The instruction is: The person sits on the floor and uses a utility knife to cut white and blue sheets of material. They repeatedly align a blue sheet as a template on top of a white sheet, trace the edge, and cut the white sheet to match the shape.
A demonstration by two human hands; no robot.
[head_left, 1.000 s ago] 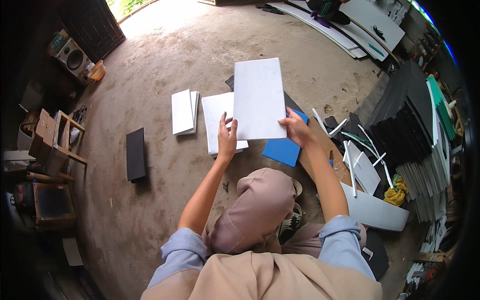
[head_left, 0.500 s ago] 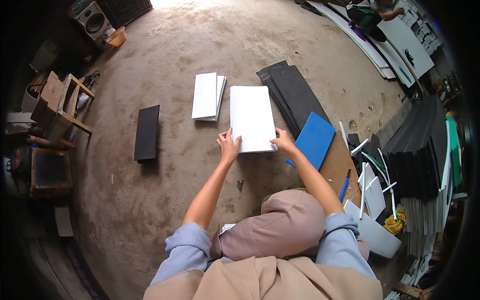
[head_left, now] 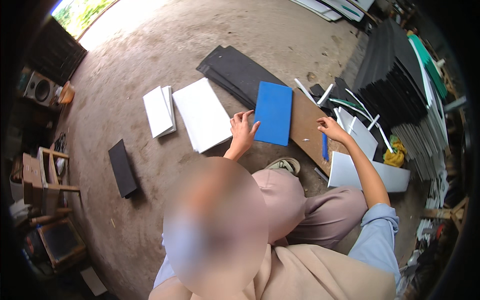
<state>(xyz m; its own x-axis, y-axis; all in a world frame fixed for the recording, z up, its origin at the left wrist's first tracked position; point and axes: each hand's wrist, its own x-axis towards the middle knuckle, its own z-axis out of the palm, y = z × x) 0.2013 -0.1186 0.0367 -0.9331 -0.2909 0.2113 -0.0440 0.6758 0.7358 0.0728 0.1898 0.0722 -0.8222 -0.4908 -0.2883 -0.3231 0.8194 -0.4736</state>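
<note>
My left hand (head_left: 243,131) hovers by the left edge of a blue rectangular sheet (head_left: 273,114), its fingers apart and nothing held. The sheet lies partly over a brown board (head_left: 306,125). Above the right part of that board is my right hand (head_left: 334,131), fingers loosely bent and apart, close over a blue-handled cutter knife (head_left: 325,148); the hand hides the knife's far end. Left of my left hand, a stack of large white sheets (head_left: 202,116) rests on the floor. A blurred patch covers much of my left forearm.
Smaller white sheets (head_left: 159,111) and a black piece (head_left: 123,169) lie to the left. Long black sheets (head_left: 235,72) lie beyond the blue one. At right are white offcuts (head_left: 370,172), a yellow cloth (head_left: 395,151) and tall stacked black sheets (head_left: 390,75). A wooden stool (head_left: 55,172) stands far left.
Both hands have let go of the white stack and moved right, the left to the blue sheet, the right to the knife. The view has turned; the white stack now sits at an angle.
</note>
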